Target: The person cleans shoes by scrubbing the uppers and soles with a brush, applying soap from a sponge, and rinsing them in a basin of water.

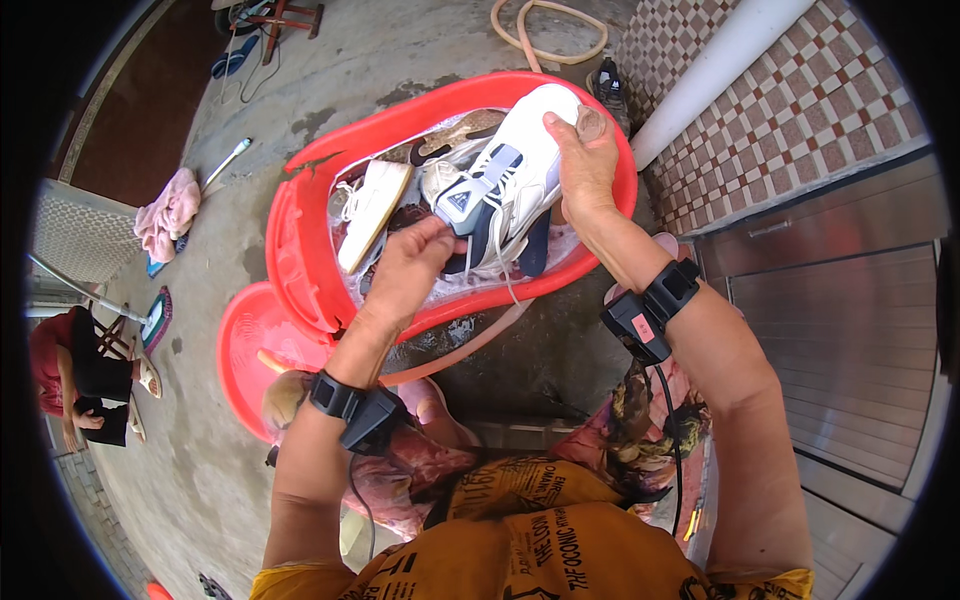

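A white sneaker (525, 146) with grey and dark trim is held over a red plastic tub (405, 112). My right hand (589, 165) grips its toe, thumb on the upper. At the shoe's opening, the fingers of my left hand (412, 259) pinch the grey tongue (461, 202), which bears a triangular emblem. White laces hang loose from the shoe. Another white shoe (377, 214) leans on its side in the tub's left part. Suds and other partly hidden shoes show beneath the sneaker.
A round red basin (244, 352) stands at the tub's lower left. An orange hose (480, 337) runs along the near side. A white pipe (712, 75) rises by the tiled wall. Left are a mop (156, 321) and a seated person (82, 375).
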Motion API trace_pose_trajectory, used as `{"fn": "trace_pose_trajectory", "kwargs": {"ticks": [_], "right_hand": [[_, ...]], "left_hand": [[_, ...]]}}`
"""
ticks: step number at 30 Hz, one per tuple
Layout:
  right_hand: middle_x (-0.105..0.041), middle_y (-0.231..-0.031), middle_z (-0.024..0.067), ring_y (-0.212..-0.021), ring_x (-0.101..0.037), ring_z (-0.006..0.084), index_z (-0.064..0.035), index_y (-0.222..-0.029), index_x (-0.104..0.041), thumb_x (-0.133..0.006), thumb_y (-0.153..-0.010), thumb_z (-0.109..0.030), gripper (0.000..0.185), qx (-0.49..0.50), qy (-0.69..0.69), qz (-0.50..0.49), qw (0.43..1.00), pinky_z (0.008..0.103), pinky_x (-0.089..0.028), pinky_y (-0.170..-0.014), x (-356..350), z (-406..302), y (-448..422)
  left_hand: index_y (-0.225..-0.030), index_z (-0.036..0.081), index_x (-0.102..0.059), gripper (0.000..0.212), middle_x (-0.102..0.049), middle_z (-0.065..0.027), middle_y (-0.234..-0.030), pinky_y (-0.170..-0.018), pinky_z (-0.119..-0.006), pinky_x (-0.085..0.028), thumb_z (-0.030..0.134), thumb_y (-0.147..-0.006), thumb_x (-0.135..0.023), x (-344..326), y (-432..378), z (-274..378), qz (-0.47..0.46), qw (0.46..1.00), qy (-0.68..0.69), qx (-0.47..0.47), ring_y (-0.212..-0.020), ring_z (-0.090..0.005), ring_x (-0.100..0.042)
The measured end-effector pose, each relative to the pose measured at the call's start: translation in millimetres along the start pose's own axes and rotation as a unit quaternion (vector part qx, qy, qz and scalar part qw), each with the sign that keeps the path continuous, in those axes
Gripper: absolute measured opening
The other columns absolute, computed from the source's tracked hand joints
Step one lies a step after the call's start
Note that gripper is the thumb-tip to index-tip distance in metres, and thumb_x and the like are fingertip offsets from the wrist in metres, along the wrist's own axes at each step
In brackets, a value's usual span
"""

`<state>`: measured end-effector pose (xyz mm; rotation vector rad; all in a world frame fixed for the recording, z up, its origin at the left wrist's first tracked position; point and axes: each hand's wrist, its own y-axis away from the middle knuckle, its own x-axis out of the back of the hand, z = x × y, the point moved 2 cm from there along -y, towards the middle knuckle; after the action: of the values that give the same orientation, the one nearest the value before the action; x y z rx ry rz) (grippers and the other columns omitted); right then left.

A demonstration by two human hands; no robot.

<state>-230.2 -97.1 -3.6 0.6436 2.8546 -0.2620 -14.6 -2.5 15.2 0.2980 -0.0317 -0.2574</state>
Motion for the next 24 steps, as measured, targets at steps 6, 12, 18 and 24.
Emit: {"fn": "trace_pose_trajectory", "kwargs": {"ticks": [6, 12, 18, 24], "right_hand": [[-0.056, -0.100, 0.0094, -0.092, -0.054, 0.0179, 0.0000, -0.107, -0.047, -0.072, -0.076, -0.017, 0.044, -0.019, 0.005, 0.009, 1.000, 0.0295, -0.042, -0.086, -7.4, 1.9, 0.3], [-0.059, -0.097, 0.0060, -0.085, -0.057, 0.0128, 0.0005, -0.104, -0.051, -0.068, -0.079, -0.002, 0.031, 0.006, 0.168, -0.021, 0.986, 0.0266, -0.046, -0.078, -18.1, 18.4, 10.4], [-0.051, -0.124, 0.0162, -0.116, -0.047, 0.0279, 0.0013, -0.116, -0.053, -0.058, -0.088, -0.028, 0.040, 0.081, 0.223, -0.183, 0.954, 0.0344, -0.036, -0.098, -35.4, -31.3, 28.3], [-0.030, -0.146, 0.0185, -0.138, -0.022, 0.0344, -0.0011, -0.137, -0.039, -0.049, -0.092, -0.037, 0.059, 0.233, 0.419, -0.341, 0.809, 0.0446, -0.018, -0.112, -41.6, -15.0, 104.3]], "left_hand": [[-0.124, 0.000, -0.049, 0.041, -0.060, -0.0097, -0.116, -0.093, -0.034, -0.046, 0.014, -0.086, -0.058, 4.6, -20.3, 8.2, -0.104, 0.874, 0.475, 0.006, -0.103, -0.0201, -0.059], [-0.126, 0.001, -0.048, 0.048, -0.058, -0.0127, -0.120, -0.089, -0.039, -0.050, 0.028, -0.089, -0.063, -17.0, -22.4, 2.4, -0.153, 0.925, 0.328, 0.118, -0.102, -0.0231, -0.061], [-0.131, 0.003, -0.045, 0.050, -0.056, -0.0141, -0.125, -0.102, -0.046, -0.038, 0.038, -0.095, -0.046, -15.7, -33.8, -7.8, -0.175, 0.782, 0.595, 0.059, -0.114, -0.0289, -0.055], [-0.135, 0.004, -0.040, 0.056, -0.048, -0.0152, -0.134, -0.105, -0.046, -0.035, 0.040, -0.093, -0.050, -7.5, -44.3, -18.8, -0.154, 0.754, 0.636, 0.060, -0.122, -0.0300, -0.047]]}}
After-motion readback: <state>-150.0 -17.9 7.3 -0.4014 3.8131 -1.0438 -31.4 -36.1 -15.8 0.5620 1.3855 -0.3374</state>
